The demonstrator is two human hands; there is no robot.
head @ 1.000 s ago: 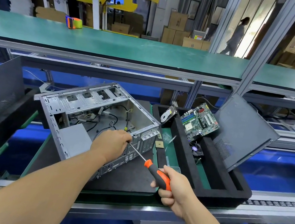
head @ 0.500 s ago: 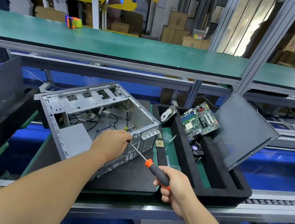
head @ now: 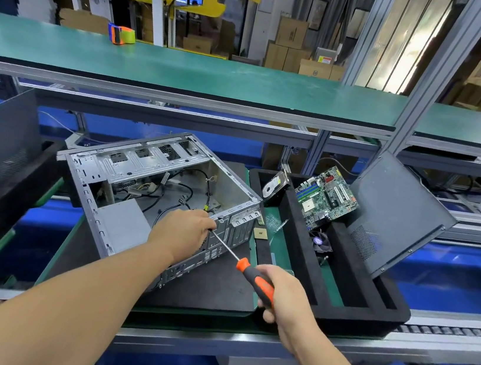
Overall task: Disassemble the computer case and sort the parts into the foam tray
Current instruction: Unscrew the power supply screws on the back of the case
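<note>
Left hand [head: 184, 231] curled; right hand [head: 285, 297] fisted, both arms outstretched.

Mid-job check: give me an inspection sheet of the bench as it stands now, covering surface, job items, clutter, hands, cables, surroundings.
Surface: black mat on the green-edged conveyor pallet.
Job's things: open grey metal computer case lying on the mat; black foam tray to its right holds a green motherboard, silver hard drive, cooler fan and grey side panel.
Clutter: tape dispenser on the green upper shelf.
Grippers: left hand rests on the case's rear edge; right hand grips an orange-and-black screwdriver, tip hidden at the left hand.
Cables: black cables loose inside the case.
Surroundings: cardboard boxes behind.
</note>
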